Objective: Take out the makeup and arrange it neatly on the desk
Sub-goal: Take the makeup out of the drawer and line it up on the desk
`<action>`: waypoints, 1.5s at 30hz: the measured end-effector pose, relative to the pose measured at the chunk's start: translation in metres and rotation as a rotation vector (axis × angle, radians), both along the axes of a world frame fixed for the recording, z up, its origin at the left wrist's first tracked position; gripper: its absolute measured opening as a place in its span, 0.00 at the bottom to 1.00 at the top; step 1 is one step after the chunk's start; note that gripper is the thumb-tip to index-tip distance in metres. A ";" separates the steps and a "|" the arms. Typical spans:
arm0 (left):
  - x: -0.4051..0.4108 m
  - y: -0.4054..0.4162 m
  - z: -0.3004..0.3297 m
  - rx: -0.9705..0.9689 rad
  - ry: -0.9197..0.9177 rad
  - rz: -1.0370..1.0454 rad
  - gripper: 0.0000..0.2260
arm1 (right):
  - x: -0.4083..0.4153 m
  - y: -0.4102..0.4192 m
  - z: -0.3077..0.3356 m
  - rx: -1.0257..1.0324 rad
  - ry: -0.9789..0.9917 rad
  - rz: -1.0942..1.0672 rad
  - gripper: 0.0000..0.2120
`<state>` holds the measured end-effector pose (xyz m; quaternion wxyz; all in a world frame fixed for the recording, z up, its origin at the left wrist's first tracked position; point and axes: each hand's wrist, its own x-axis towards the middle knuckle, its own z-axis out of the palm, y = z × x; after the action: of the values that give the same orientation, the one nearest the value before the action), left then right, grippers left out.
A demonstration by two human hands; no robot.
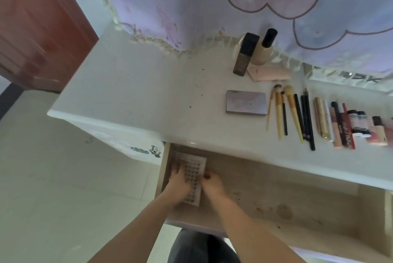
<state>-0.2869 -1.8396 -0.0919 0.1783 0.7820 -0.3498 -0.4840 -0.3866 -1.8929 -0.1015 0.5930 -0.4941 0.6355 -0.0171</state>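
Note:
Both my hands reach into the open wooden drawer [287,196] under the white desk [148,96]. They hold a flat clear tray of false lashes [194,169] at the drawer's left end. My left hand [178,179] grips its left edge, my right hand [211,183] its right edge. On the desk lie a lilac palette [246,102], a row of brushes and pencils [291,113], and tubes and small bottles [348,126] further right. A dark foundation bottle [244,54] and a beige bottle [263,50] stand at the back by a pink flat case [269,73].
A lilac cloth with lace trim [212,3] hangs over the back of the desk. A red-brown door [36,24] stands at the left. The drawer bottom right of my hands is bare and stained. A small cabinet handle [155,151] sticks out left of the drawer.

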 end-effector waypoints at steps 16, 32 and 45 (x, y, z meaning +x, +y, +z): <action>0.010 0.019 0.146 -0.228 0.376 0.264 0.09 | -0.072 -0.034 0.166 0.067 -0.319 0.109 0.08; 0.112 -0.224 0.141 -0.288 0.136 0.264 0.26 | 0.078 -0.195 0.162 -0.482 0.061 -0.047 0.11; 0.107 -0.230 0.120 -0.305 -0.154 -0.153 0.29 | 0.077 -0.205 0.165 -0.444 0.129 0.084 0.16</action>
<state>-0.1803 -2.0700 0.0282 0.2300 0.7517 -0.4904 -0.3763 -0.3092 -2.0983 0.0632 0.4279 -0.6385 0.6317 -0.1003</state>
